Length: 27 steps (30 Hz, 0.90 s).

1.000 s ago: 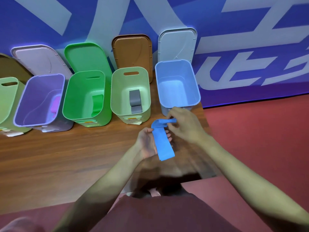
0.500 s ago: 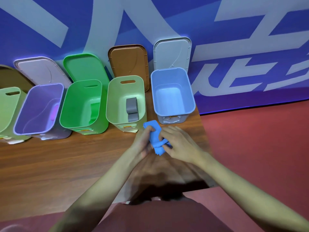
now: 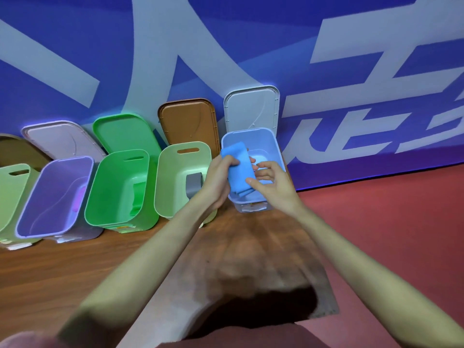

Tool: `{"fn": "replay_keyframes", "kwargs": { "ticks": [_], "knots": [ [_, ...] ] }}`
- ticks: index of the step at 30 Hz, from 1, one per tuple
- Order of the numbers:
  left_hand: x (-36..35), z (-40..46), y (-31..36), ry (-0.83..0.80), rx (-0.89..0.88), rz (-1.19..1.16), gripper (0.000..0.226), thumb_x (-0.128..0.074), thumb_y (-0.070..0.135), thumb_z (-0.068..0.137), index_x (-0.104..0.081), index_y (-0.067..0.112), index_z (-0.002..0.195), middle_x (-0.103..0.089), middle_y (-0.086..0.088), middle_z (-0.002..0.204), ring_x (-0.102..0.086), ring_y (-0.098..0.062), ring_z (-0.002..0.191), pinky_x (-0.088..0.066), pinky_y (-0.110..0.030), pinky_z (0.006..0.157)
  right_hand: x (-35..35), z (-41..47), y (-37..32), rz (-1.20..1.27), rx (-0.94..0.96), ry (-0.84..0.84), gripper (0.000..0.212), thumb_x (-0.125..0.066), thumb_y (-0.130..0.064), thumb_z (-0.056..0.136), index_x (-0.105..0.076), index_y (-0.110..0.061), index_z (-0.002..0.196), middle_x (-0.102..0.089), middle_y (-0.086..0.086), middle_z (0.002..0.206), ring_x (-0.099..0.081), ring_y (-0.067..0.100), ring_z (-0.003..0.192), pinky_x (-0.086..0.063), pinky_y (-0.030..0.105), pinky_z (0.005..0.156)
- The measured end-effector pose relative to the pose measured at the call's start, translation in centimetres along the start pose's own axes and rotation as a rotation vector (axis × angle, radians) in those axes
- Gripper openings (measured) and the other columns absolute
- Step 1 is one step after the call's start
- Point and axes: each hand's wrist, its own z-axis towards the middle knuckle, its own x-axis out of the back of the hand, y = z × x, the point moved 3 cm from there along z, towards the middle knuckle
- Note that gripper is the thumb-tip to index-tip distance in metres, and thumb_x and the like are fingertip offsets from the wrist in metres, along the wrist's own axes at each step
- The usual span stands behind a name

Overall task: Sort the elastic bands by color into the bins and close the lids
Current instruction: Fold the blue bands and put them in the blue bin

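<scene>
Premises appear to be a staged demonstration or data-collection area, not a home. A printed blue banner wall with large white lettering backs a wooden table. Red flooring adjoins. Coloured plastic bins stand in a row, lids propped behind.

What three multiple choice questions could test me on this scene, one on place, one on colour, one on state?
1. Where is the folded blue elastic band?
A. Over the light blue plastic bin
B. On the wooden table
C. In the green bin

2. What colour is the band in the pale green plastic bin?
A. Pink
B. Grey
C. Yellow

3. How are the bin lids?
A. Closed
B. Stacked
C. Off, leaning on the wall

A: both hands, left hand and right hand, hold it there. B: the grey band shows inside. C: the white lid stands behind.
</scene>
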Motion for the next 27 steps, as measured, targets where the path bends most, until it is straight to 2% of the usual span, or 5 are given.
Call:
{"fn": "replay_keyframes", "kwargs": {
  "ticks": [7, 12, 17, 22, 27],
  "knots": [
    [-2.4, 6.2, 0.6, -0.111, 0.036, 0.018, 0.034, -0.033, -0.002, 0.082, -0.055, -0.005, 0.108, -0.067, -0.016, 0.088, -0.065, -0.03, 0.079, -0.055, -0.037, 0.073, 0.8, 4.7, 0.5, 0.275, -0.13, 0.075, 0.029, -0.065, -0.007, 0.086, -0.052, -0.013, 0.112, -0.068, 0.008, 0.091, -0.064, 0.016, 0.084, -0.049, 0.012, 0.069],
    [-1.4, 10.4, -1.4, -0.12, 0.138, 0.201, 0.028, -0.04, -0.001, 0.079, -0.06, -0.001, 0.098, -0.069, -0.017, 0.096, -0.066, -0.031, 0.091, -0.052, -0.042, 0.087, 0.1, 7.2, 2.9, 0.213, -0.305, 0.194, 0.035, -0.066, -0.008, 0.084, -0.044, -0.01, 0.111, -0.063, 0.017, 0.102, -0.061, 0.022, 0.085, -0.047, 0.023, 0.066],
    [0.8, 14.2, -3.1, -0.123, 0.15, 0.792, 0.021, -0.054, 0.01, 0.06, -0.062, 0.012, 0.079, -0.056, -0.007, 0.075, -0.051, -0.021, 0.07, -0.044, -0.03, 0.063, -0.5, 9.4, 5.5, -0.246, -0.394, 0.178, 0.055, -0.067, -0.016, 0.082, -0.04, 0.002, 0.126, -0.05, 0.006, 0.099, -0.059, 0.027, 0.101, -0.046, 0.03, 0.073],
    [2.1, 17.8, -3.9, -0.254, 0.101, 1.435, 0.036, -0.068, -0.003, 0.073, -0.065, 0.005, 0.108, -0.061, -0.008, 0.095, -0.057, -0.022, 0.088, -0.043, -0.025, 0.068, -2.3, 10.8, 7.6, -0.441, -0.487, 0.047, 0.065, -0.06, -0.015, 0.085, -0.024, 0.008, 0.133, -0.06, 0.016, 0.107, -0.061, 0.035, 0.101, -0.044, 0.034, 0.07],
    [2.3, 19.8, -6.6, -0.365, 0.127, 1.635, 0.042, -0.074, 0.005, 0.073, -0.059, 0.005, 0.113, -0.06, -0.013, 0.118, -0.056, -0.029, 0.106, -0.043, -0.031, 0.081, -3.4, 11.6, 9.8, -0.525, -0.575, -0.001, 0.066, -0.056, -0.011, 0.086, -0.017, 0.008, 0.136, -0.059, 0.016, 0.116, -0.06, 0.035, 0.106, -0.046, 0.033, 0.073]
  ]
}}
